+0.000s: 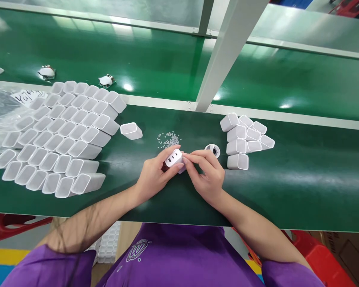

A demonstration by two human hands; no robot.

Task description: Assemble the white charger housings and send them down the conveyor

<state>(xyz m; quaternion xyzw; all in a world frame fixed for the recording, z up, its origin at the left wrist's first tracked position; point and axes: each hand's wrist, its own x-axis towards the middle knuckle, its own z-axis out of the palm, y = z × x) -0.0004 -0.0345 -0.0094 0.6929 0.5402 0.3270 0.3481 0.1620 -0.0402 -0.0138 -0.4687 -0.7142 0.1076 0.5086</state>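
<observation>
My left hand (152, 175) is closed around a white charger (174, 158), its end with several dark port openings turned up toward me. At the charger's right edge, the thumb and fingertips of my right hand (208, 175) are pinched together. Whatever they hold there, if anything, is too small to make out. Just beyond my hands lies a scatter of tiny translucent pieces (169, 138). A white ring-shaped roll (214, 150) with a dark centre rests behind my right fingers, partly covered by them. One lone white open-ended casing (131, 130) lies to the left of the pieces.
Rows of white open-ended casings (60, 139) fill the left of the green table (311, 171). A smaller group of casings (247, 135) stands at right. Two small circuit assemblies (107, 81) sit beyond the rail, near a metal post (227, 52). Plastic wrap (0, 119) lies far left.
</observation>
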